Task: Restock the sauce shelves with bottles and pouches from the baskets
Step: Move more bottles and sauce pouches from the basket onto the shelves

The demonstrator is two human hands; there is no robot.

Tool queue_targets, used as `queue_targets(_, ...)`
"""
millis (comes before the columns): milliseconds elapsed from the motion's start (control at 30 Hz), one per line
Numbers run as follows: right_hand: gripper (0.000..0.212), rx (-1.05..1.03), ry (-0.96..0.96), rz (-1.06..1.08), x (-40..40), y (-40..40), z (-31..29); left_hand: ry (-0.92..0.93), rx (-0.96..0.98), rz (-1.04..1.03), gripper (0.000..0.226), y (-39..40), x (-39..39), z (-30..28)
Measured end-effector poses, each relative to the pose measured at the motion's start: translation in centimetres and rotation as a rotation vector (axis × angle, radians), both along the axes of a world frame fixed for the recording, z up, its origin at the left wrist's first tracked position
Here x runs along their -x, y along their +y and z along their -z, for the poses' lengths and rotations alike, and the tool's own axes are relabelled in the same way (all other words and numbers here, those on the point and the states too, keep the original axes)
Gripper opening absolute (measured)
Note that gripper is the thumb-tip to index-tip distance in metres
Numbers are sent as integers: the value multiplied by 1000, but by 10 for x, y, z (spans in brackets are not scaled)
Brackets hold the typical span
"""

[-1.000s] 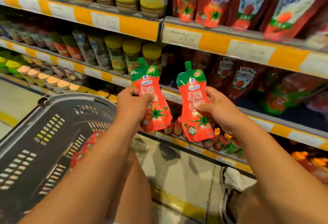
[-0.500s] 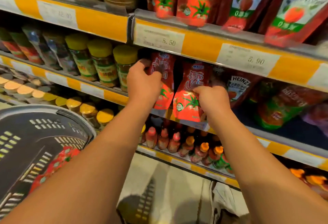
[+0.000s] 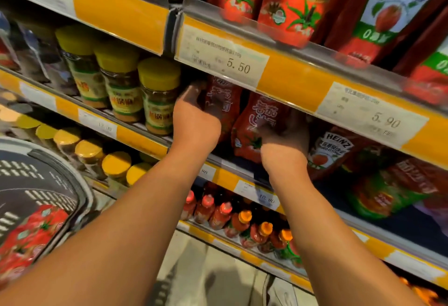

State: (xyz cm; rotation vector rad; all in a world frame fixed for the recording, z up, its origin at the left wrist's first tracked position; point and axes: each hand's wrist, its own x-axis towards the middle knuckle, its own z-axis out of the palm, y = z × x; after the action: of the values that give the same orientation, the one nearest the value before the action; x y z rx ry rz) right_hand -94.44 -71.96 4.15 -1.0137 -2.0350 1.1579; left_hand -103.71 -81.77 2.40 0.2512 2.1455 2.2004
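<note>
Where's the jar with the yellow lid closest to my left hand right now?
On the middle shelf, the jar stands just left of your left hand, last in its row.

Two hands (image 3: 195, 126) on shelved pouches (image 3: 257, 126)

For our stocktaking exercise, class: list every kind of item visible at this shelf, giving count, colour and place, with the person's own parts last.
Held tomato pouches: two, red, middle shelf; left pouch, right pouch.
Heinz pouch: one readable, red and white, right of them.
Yellow-lidded jars: three clear, middle shelf left.
Tomato pouches: several, red, top shelf.
Small bottles: a row, red with orange or red caps, lower shelf.
Price tag 5.50: white on orange rail.
Basket: one, dark, lower left, red pouches inside.
Left hand: grips left pouch.
Right hand: blurred, on right pouch.
</note>
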Motion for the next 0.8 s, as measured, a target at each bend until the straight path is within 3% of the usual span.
queue_targets(100, 50, -70, -153, -33, -7, -1, -4, 4, 65, 28, 36, -5, -1, 0)
queue_targets(267, 34, -173, -460, -58, -25, 0, -18, -35, 203, 73, 60, -12, -6, 3)
queue_targets(367, 11, -256, -550, -53, -33, 1, -20, -64, 351, 70, 47, -16, -15, 3)
queue_targets(433, 21, -301, -597, -67, -36, 1, -18, -83, 412, 80, 49, -19, -20, 2)
queue_targets(500, 19, -335, -635, -88, -38, 1, -17, -124, 421, 90, 57, -21, -22, 0)
queue_targets(600, 31, -312, -674, -108, -37, 2, -16, -204, 395, 102, 46, -27, -25, -2)
queue_targets(700, 43, -314, -685, -99, -32, -1, -16, -296, 289, 131, 34, -34, -29, -1)
queue_targets(800, 46, -355, -700, -93, -26, 0, -15, -388, 139, 207, 40, -35, -29, 0)
